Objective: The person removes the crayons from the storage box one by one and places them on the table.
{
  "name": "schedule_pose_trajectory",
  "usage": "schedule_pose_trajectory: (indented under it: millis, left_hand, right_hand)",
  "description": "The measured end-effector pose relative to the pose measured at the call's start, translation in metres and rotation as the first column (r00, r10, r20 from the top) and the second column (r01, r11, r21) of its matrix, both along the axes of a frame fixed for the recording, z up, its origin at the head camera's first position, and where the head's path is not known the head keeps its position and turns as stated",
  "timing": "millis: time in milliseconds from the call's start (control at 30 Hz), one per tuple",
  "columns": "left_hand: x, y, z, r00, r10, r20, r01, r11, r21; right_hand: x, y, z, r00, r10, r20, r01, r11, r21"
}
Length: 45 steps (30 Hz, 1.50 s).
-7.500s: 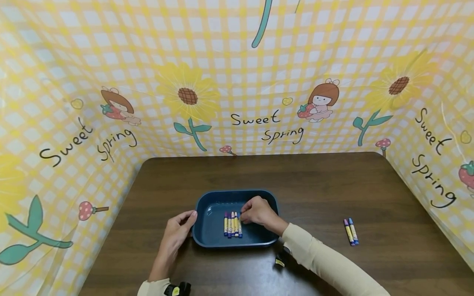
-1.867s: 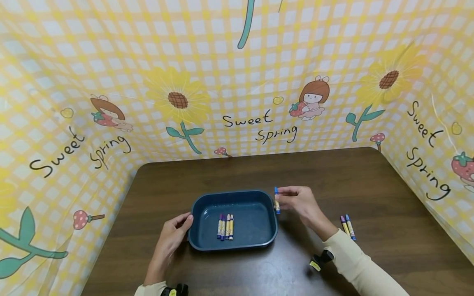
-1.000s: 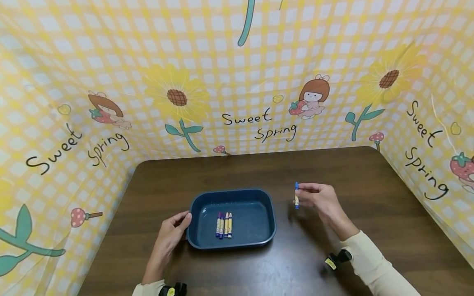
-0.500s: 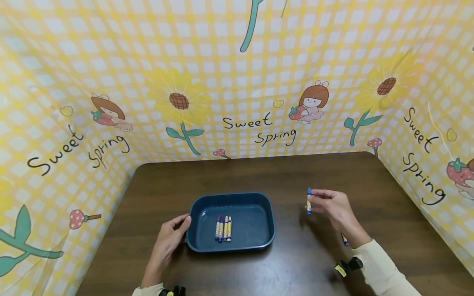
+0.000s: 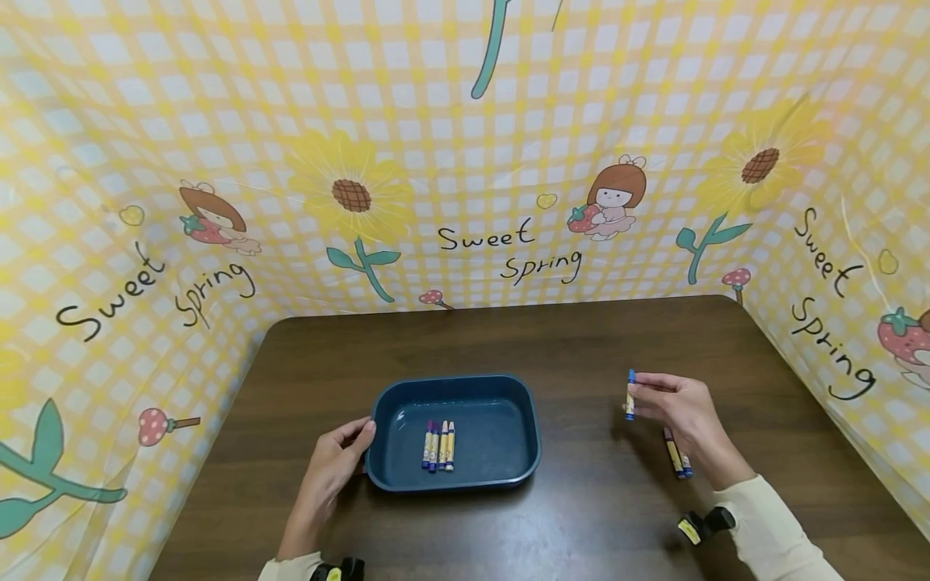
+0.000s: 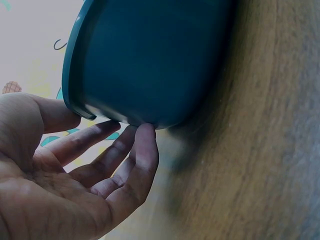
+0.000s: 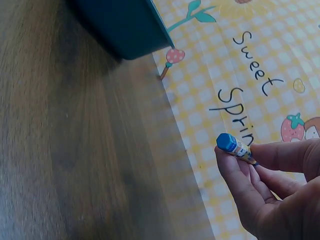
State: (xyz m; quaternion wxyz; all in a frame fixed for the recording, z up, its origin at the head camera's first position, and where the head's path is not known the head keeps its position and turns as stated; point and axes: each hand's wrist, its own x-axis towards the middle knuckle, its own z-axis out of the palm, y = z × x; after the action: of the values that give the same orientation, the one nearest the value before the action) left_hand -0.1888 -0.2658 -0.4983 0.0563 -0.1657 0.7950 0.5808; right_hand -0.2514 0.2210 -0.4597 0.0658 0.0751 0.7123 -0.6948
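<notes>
My left hand (image 5: pixel 328 466) grips the left end of a dark blue tray (image 5: pixel 501 440), thumb at the rim and fingertips against the outer wall (image 6: pixel 150 65) in the left wrist view. Inside the tray several crayons (image 5: pixel 433 450) lie side by side, purple and pale tips pointing away. To the right of the tray, my right hand (image 5: pixel 686 407) pinches a blue crayon (image 5: pixel 630 407) between thumb and fingers, upright and above the table; its blue end (image 7: pixel 227 142) shows in the right wrist view. Two more crayons (image 5: pixel 674 456) lie on the table, partly behind that hand.
The brown wooden table (image 5: pixel 581 524) carries all of this. A yellow checked cloth (image 5: pixel 465 161) printed with flowers and lettering rises along its back and sides. Each wrist wears a black camera mount (image 5: pixel 705 524).
The blue crayon has been taken out of the tray and carried right by my right hand, now near the two crayons on the table. My left hand keeps its hold on the tray.
</notes>
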Motion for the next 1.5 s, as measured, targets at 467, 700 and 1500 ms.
schedule_pose_trajectory:
  millis: [467, 700, 1500]
  left_hand:
    - [-0.004, -0.001, 0.003, 1.0, -0.017, 0.009, 0.017, 1.0, -0.006]
    - [-0.005, -0.002, 0.004, 1.0, -0.008, 0.007, 0.008, 1.0, 0.006]
    - [-0.001, -0.001, -0.001, 1.0, 0.011, -0.003, -0.011, 1.0, 0.028]
  right_hand:
    - [0.003, 0.024, -0.004, 1.0, -0.017, -0.01, 0.017, 0.999, 0.029]
    - [0.006, 0.032, -0.003, 1.0, -0.012, 0.007, 0.012, 0.996, 0.084]
    - [0.023, 0.071, -0.023, 0.997, -0.004, 0.073, -0.002, 0.997, 0.074]
